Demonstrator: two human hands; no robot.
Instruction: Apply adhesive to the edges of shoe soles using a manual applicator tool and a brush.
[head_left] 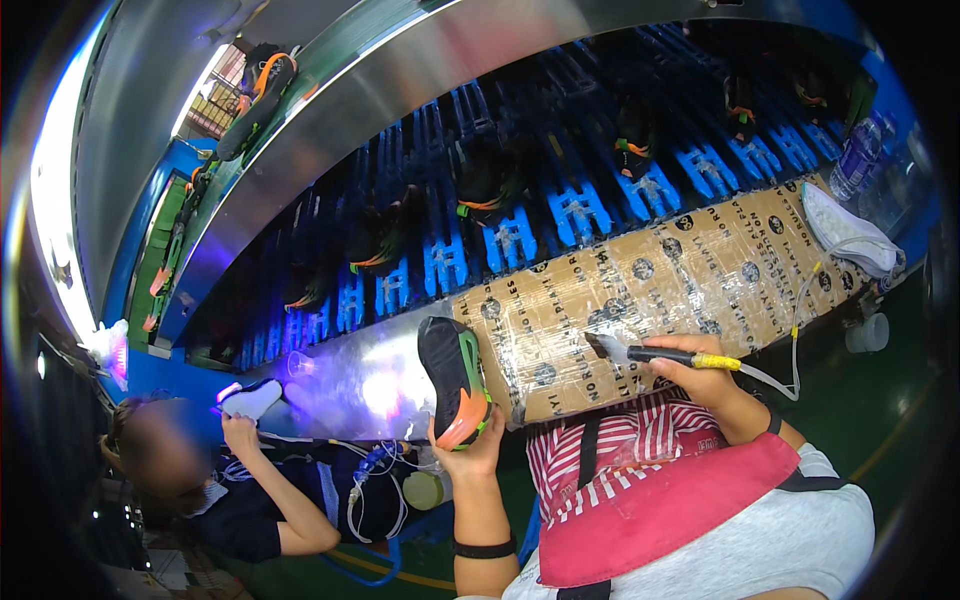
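Observation:
My left hand (474, 455) grips the heel end of a black shoe (450, 370) with green and orange sides, holding it upright, toe away from me, over the near edge of the bench. My right hand (703, 382) is closed round the black handle of a brush (665, 354) with dark bristles, its tip pointing left toward the shoe but apart from it. From yellow tape at the handle's rear, a pale tube (770, 380) runs up the right side of the bench. Under the brush lies taped brown cardboard (640, 290) with dark print.
Behind the bench, blue racks (578, 215) carry several dark shoes. A white shoe (848, 232) and a plastic bottle (858, 160) stand at the far right. On my left, a co-worker's hand (240, 432) holds a white shoe part (250, 400) under purple light. Shoes ride the upper shelf (300, 120).

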